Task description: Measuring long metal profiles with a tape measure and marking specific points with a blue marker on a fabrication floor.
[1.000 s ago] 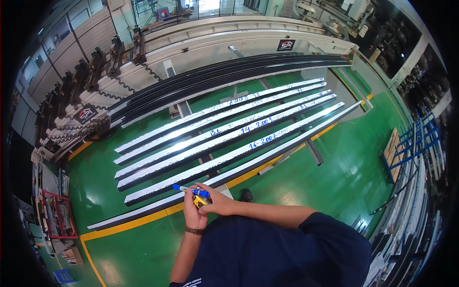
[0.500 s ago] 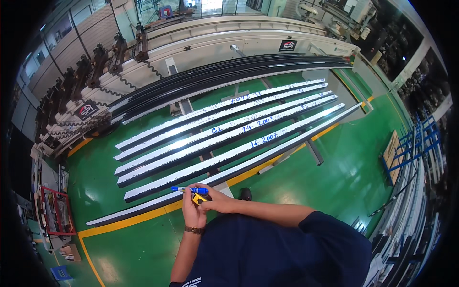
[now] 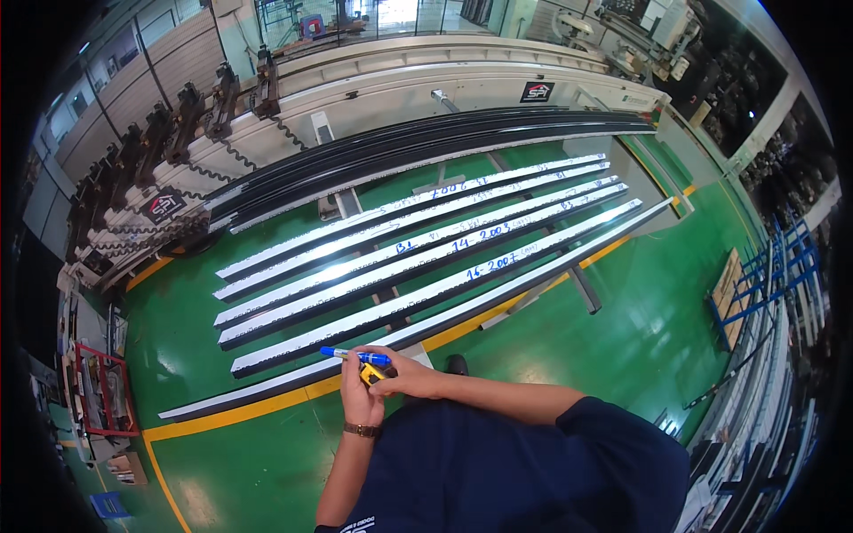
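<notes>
Both of my hands are together in front of my body, just this side of the nearest long profile. My left hand (image 3: 360,404), with a watch at the wrist, is closed on a blue marker (image 3: 377,359) that lies crosswise over the fingers. My right hand (image 3: 410,377) is closed on a small yellow and black tape measure (image 3: 371,373) between the two palms. The fingers overlap, and part of the tape measure is hidden. Beyond them, several long profiles (image 3: 426,299) with white upper faces and dark sides lie side by side, some with blue handwriting.
Behind the profiles lies a bundle of black profiles (image 3: 426,147) along a long machine (image 3: 391,89) with coiled hoses at its left. A grey support bar (image 3: 584,291) sticks out under the profiles. To the right stands a blue rack (image 3: 773,280); a red-framed cart (image 3: 105,391) is at the left.
The tape measure and marker have shifted very slightly to the right with my hands. The profiles sit slightly lower in the view at the far right; both hands keep their hold.
</notes>
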Motion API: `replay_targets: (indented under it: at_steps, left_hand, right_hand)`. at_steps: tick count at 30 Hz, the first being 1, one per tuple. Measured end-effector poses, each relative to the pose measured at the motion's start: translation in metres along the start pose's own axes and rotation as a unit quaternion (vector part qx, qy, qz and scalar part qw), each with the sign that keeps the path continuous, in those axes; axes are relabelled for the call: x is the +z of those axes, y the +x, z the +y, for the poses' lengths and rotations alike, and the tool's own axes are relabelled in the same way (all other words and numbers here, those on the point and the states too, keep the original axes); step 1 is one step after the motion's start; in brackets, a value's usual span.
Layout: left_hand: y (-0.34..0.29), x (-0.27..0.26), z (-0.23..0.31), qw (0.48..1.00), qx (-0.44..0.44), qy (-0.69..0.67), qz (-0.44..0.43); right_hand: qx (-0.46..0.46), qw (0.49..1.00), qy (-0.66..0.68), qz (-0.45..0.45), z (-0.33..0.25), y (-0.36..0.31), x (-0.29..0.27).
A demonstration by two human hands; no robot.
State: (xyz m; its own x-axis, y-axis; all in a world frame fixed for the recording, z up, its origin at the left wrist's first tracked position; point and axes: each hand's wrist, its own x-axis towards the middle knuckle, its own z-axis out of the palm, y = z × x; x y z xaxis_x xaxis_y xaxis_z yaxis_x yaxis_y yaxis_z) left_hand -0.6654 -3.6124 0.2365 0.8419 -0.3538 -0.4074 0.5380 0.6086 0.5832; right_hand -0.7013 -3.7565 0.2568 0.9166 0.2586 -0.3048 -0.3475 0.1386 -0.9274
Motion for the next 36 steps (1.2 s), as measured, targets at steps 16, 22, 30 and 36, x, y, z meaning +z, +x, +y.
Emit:
replay_targets:
  at_steps: [16,22,30,36]
  left_hand:
    - [-0.007,0.01,0.004,0.993,0.071,0.091,-0.005]
    - [-0.013,0.007,0.003,0.992,0.083,0.095,0.002]
    - [-0.028,-0.006,0.017,0.976,0.15,0.123,0.096]
    - [-0.033,-0.044,0.022,0.95,0.224,0.089,0.197]
  right_hand:
    - [0.051,0.999,0.008,0.012,-0.006,-0.004,0.0]
    - [0.028,0.998,-0.048,0.01,0.009,-0.001,0.001]
    - [0.106,0.992,-0.045,-0.053,-0.008,0.012,0.001]
    - [0.087,0.992,-0.072,-0.058,0.001,0.0,-0.017]
